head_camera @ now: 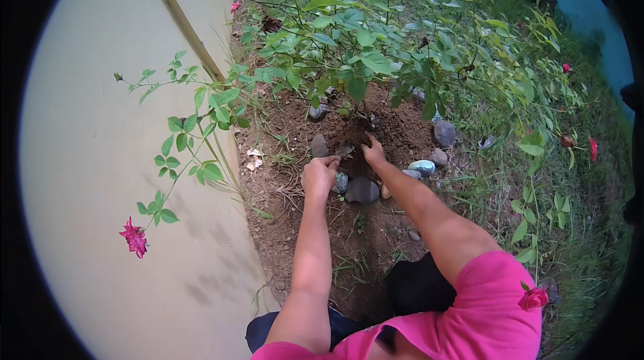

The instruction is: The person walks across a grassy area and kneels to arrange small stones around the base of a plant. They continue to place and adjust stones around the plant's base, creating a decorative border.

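Observation:
My left hand (320, 175) is closed on the handle end of a small tool, perhaps a trowel (346, 151), whose dark blade lies at the loose soil. To its right, my right hand (373, 153) touches the brown soil (402, 128) with its fingers, near the base of a rose bush (372, 58). Whether the right fingers hold anything cannot be told. Stones ring the soil mound, among them a large dark stone (362, 190) just below my hands and an upright brownish stone (319, 146) beside my left hand.
A cream wall (126, 159) runs along the left, with a pole (183, 20) against it. Rose stems reach over the wall side, one bearing a pink rose (135, 238). Another pink rose (533, 298) hangs by my right shoulder. Grass (578, 259) covers the right side.

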Action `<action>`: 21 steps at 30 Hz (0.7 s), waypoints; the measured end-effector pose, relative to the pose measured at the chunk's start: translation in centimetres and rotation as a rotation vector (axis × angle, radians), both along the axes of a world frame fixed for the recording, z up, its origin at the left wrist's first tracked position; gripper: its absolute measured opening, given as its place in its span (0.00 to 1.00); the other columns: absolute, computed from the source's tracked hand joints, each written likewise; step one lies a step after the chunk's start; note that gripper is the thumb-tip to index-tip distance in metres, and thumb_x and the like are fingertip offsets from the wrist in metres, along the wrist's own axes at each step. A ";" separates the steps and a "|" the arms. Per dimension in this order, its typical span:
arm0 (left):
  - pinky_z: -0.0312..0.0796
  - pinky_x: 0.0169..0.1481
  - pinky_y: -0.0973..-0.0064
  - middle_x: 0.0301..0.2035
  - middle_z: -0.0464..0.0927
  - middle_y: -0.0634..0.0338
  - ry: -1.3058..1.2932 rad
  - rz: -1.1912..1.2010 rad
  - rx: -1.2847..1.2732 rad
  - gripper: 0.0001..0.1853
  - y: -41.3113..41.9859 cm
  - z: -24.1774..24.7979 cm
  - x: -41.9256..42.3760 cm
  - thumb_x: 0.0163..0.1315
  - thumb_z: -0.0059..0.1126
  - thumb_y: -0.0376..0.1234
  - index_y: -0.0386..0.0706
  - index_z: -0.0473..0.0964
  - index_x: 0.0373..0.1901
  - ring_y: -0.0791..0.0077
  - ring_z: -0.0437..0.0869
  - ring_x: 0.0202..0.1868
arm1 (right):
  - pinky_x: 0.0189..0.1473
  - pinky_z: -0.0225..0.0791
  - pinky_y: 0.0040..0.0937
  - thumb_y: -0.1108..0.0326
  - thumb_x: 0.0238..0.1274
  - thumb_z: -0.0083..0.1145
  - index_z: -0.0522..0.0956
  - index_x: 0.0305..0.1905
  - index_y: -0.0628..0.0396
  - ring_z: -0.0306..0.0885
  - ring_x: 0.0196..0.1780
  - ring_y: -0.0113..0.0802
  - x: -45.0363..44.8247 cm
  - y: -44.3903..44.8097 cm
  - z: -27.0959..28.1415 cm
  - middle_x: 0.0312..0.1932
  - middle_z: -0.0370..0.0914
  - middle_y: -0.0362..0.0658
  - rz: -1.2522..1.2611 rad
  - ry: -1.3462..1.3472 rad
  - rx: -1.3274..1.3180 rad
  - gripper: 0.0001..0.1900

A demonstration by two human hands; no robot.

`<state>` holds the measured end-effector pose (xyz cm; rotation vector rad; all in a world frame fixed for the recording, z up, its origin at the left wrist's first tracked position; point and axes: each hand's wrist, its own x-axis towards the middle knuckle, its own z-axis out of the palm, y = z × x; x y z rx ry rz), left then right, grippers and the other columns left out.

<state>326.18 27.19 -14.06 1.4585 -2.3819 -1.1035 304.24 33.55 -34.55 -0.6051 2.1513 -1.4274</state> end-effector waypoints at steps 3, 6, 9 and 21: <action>0.78 0.51 0.60 0.37 0.86 0.52 -0.028 -0.091 -0.107 0.11 -1.2 5.0 0.3 0.60 0.64 0.43 0.61 0.87 0.44 0.54 0.88 0.43 | 0.70 0.63 0.44 0.65 0.58 0.62 0.67 0.70 0.57 0.69 0.68 0.55 -1.8 1.2 2.1 0.67 0.68 0.59 -0.068 0.231 0.225 0.34; 0.78 0.51 0.59 0.38 0.87 0.53 -0.121 -0.138 -0.066 0.11 -1.5 4.7 -0.7 0.58 0.64 0.42 0.59 0.88 0.41 0.53 0.87 0.44 | 0.69 0.64 0.45 0.63 0.56 0.64 0.59 0.74 0.55 0.68 0.69 0.54 -1.5 3.4 3.5 0.67 0.65 0.59 -0.041 0.219 0.581 0.41; 0.78 0.53 0.58 0.39 0.86 0.49 -0.221 -0.081 -0.036 0.11 0.0 -1.2 -3.8 0.59 0.64 0.44 0.56 0.88 0.40 0.51 0.87 0.46 | 0.69 0.65 0.46 0.60 0.53 0.67 0.49 0.78 0.51 0.67 0.69 0.55 -0.7 4.3 4.1 0.67 0.63 0.59 0.078 0.179 0.862 0.50; 0.54 0.14 0.82 0.21 0.78 0.60 0.459 0.406 1.366 0.15 1.6 -17.4 -1.7 0.70 0.58 0.47 0.56 0.82 0.53 0.82 0.64 0.10 | 0.59 0.71 0.39 0.68 0.53 0.63 0.61 0.74 0.56 0.77 0.59 0.45 -3.1 1.0 -6.8 0.58 0.77 0.53 -0.200 -0.069 0.422 0.41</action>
